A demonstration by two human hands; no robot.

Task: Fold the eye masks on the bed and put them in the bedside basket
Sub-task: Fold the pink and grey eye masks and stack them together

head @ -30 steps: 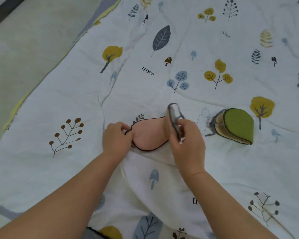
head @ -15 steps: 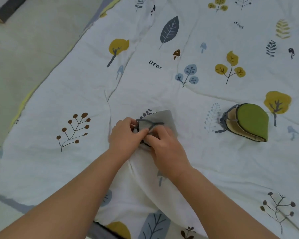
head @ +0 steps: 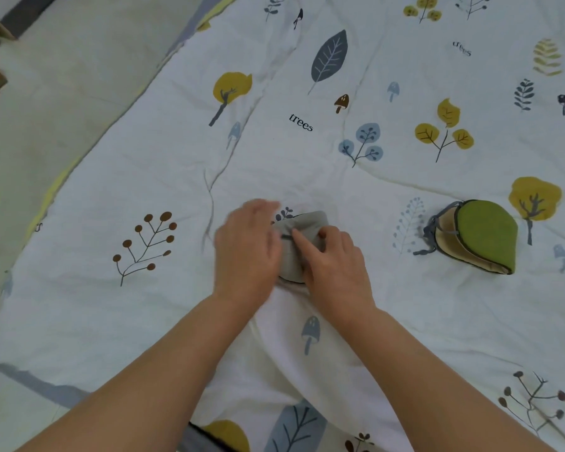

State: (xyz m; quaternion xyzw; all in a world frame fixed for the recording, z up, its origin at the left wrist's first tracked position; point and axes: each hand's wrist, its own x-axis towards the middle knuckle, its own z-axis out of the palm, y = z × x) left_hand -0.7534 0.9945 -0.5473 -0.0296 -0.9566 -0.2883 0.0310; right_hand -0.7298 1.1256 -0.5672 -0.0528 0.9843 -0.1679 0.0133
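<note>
We are looking down at both hands working on a folded grey eye mask (head: 302, 228) lying on the bed quilt (head: 144, 158), a white cover printed with trees, leaves and mushrooms. Our right hand (head: 335, 262) is pressing on the mask from the near right, its index finger stretching across the grey cloth toward a thin dark strap (head: 287, 236) that is crossing the fold; the fingers are lying narrow and flat on it, pinning rather than gripping. Our left hand (head: 247, 246) is sitting at the mask's left edge with the fingers spread loosely; it is blurred, so we cannot tell whether it is holding the cloth or only touching it. Well apart to the right, a second eye mask (head: 485, 234), green outside and tan inside, is resting folded on the quilt, its grey strap (head: 433, 234) bunching at its left side. Pale floor (head: 46, 93) is showing beyond the quilt's left edge.
</note>
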